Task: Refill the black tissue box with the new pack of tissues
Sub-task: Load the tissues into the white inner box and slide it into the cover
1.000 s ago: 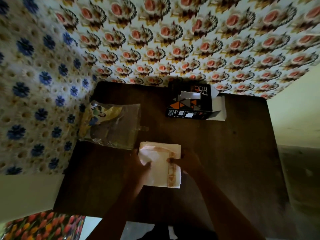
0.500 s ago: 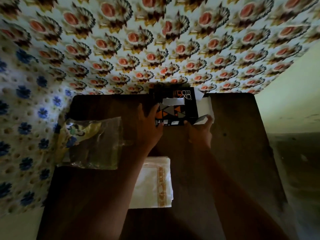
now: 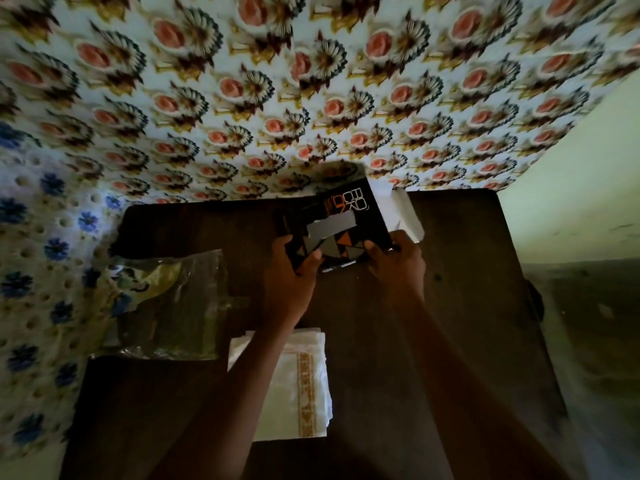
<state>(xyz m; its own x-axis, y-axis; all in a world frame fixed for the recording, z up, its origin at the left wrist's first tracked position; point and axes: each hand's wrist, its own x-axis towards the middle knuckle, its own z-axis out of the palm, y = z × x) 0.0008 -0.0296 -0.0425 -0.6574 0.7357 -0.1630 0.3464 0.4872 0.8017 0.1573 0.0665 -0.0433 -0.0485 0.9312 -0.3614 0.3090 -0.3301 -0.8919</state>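
The black tissue box (image 3: 349, 220), printed with orange and grey triangles, is tilted up off the dark wooden table (image 3: 467, 323) at the far side. My left hand (image 3: 289, 271) grips its near left corner and my right hand (image 3: 398, 263) grips its near right corner. A white end flap (image 3: 405, 216) hangs open on the box's right end. The stack of white tissues (image 3: 301, 382) with an orange patterned band lies flat on the table near me, partly under my left forearm.
An empty clear plastic wrapper (image 3: 166, 303) with a yellow printed end lies on the table's left side, overhanging its edge. Floral patterned cloth (image 3: 311, 98) covers the wall behind and the left side. A plain pale wall (image 3: 571, 188) stands at the right.
My hands left the tissue stack, reached forward and took hold of the black box. The box has since been lifted and tilted towards me, turned slightly clockwise.
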